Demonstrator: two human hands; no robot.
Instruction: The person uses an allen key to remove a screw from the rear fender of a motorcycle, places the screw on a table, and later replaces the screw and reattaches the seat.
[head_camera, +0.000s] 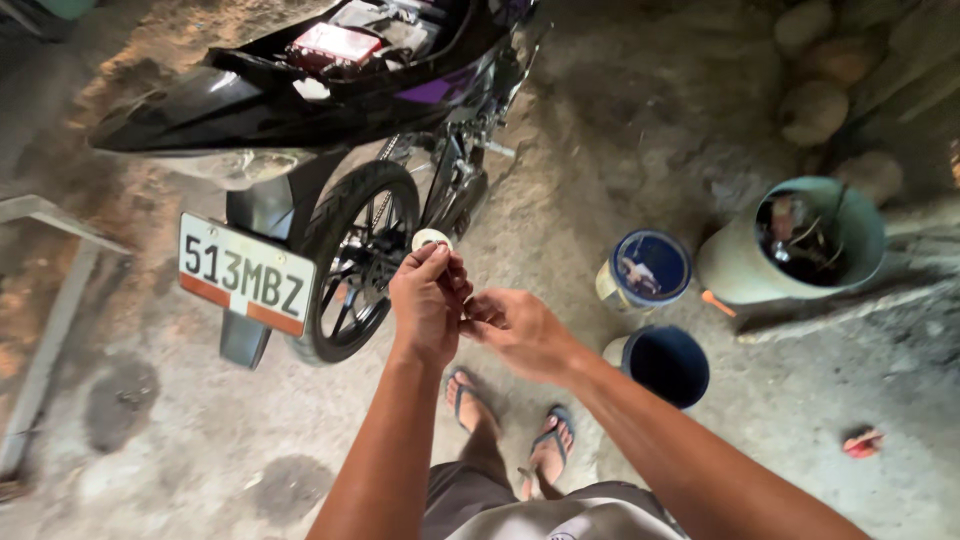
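My left hand (428, 300) is raised in front of me and holds a small white roll of tape (431, 239) at its fingertips. My right hand (515, 330) is right beside it, fingers pinched together against the left hand, seemingly on the tape's end; what they pinch is too small to make out. Both hands hover just behind the rear wheel (355, 260) of a black and purple motorcycle (300, 95) with its seat off.
A white number plate (245, 275) hangs behind the wheel. Two blue-lined cans (645, 270) (665, 365) and a green bucket (795, 245) of tools stand on the dirt floor at right. A metal frame (60, 290) lies at left. My sandalled feet (510, 420) are below.
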